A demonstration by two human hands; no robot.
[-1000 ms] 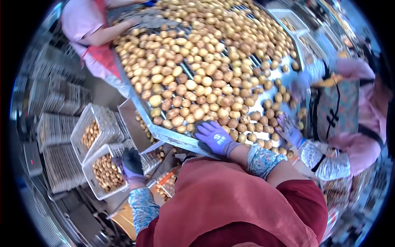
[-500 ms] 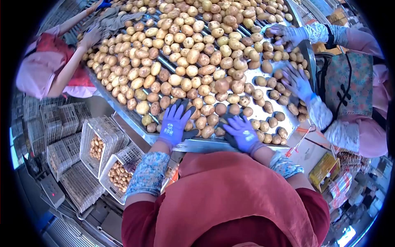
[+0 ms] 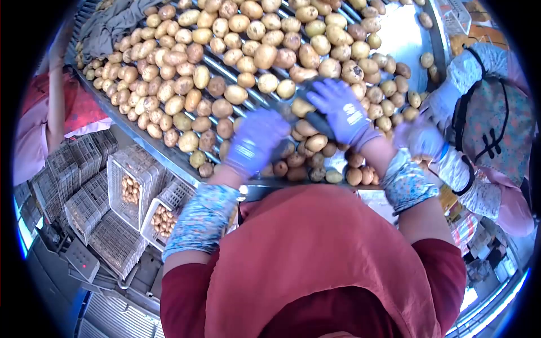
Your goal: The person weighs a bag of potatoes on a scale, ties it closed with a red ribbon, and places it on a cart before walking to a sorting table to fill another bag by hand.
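My left hand (image 3: 256, 141), in a purple glove with dark fingertips, is smeared by motion over the potatoes near the front edge. Its fingers point up and right, and their grip cannot be made out. My right hand (image 3: 342, 111), gloved alike, reaches forward over the heap with fingers stretched and thumb apart. A potato (image 3: 302, 107) lies in the gap by its fingertips and thumb; no firm grip shows. Brown and yellowish potatoes (image 3: 186, 84) spread across the metal rollers (image 3: 222, 72) of the sorting table. More potatoes (image 3: 313, 160) lie below and between my hands.
A co-worker's gloved hand (image 3: 420, 141) is blurred at the right, beside the table's metal rim (image 3: 440, 42). Another person's arm (image 3: 56, 107) is at the left. Grey cloth (image 3: 110, 28) lies on the far-left rollers. Crates (image 3: 141, 174) with potatoes stand lower left.
Both my hands have moved forward from the front edge onto the potatoes, the left also rightward. The co-worker's hands at the right have drawn nearer the edge. The view has shifted.
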